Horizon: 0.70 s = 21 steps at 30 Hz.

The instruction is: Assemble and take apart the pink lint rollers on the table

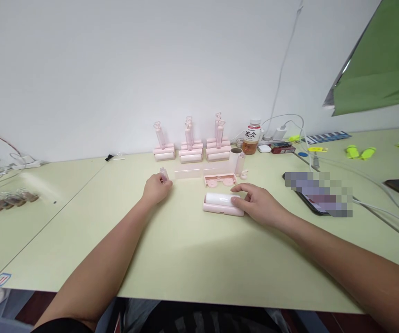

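White roll (218, 199), its right end under the right hand (260, 203), thumb touching, full grip impossible to tell, looks light and slippery, best taken by its ends; pink case (220, 209) beneath, between the tabletop's (192, 259) front and back edges; left hand (155, 188) pinches a translucent tube (165, 174).

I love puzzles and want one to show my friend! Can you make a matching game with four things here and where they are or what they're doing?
Things:
1. Left hand
2. White roll
3. Drink bottle
4. Smartphone

Clues:
A. Standing upright near the wall
B. Lying flat, to the right of the right hand
C. Holding a small see-through piece
D. Sitting in a pink case

Pairs: 1-C, 2-D, 3-A, 4-B
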Available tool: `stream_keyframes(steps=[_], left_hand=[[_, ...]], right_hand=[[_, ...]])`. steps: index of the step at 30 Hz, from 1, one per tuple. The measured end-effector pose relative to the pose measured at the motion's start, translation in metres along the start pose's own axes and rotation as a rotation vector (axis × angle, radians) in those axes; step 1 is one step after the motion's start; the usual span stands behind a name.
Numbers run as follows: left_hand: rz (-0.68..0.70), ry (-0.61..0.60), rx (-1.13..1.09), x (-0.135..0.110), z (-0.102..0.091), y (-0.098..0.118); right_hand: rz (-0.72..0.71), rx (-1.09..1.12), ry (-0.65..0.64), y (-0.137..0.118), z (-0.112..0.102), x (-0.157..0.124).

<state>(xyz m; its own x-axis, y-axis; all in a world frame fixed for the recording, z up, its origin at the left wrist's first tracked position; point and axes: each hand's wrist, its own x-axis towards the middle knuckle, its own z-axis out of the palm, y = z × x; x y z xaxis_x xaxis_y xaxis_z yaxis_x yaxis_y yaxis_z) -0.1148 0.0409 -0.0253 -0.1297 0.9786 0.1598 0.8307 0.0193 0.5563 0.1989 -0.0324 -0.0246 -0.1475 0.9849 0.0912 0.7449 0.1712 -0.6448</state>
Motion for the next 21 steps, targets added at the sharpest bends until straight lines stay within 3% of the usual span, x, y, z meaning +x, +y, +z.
stream_keyframes(steps=[3,7,11,14,21], left_hand=[[0.013,-0.005,-0.018,-0.009,-0.007,0.011],[0.12,-0.078,-0.063,-0.042,-0.012,0.045],[0.517,-0.25,-0.035,-0.086,-0.005,0.085],[0.667,-0.391,0.024,-0.105,0.003,0.101],[0.523,-0.414,-0.237,-0.104,0.012,0.095]], right_hand=[[-0.068,-0.001,0.104,-0.001,-0.001,-0.001],[-0.26,0.052,0.195,-0.008,0.002,-0.012],[-0.426,0.216,0.077,-0.018,0.008,-0.026],[-0.434,0.277,0.004,-0.023,0.011,-0.032],[-0.339,0.385,-0.047,-0.026,0.011,-0.031]])
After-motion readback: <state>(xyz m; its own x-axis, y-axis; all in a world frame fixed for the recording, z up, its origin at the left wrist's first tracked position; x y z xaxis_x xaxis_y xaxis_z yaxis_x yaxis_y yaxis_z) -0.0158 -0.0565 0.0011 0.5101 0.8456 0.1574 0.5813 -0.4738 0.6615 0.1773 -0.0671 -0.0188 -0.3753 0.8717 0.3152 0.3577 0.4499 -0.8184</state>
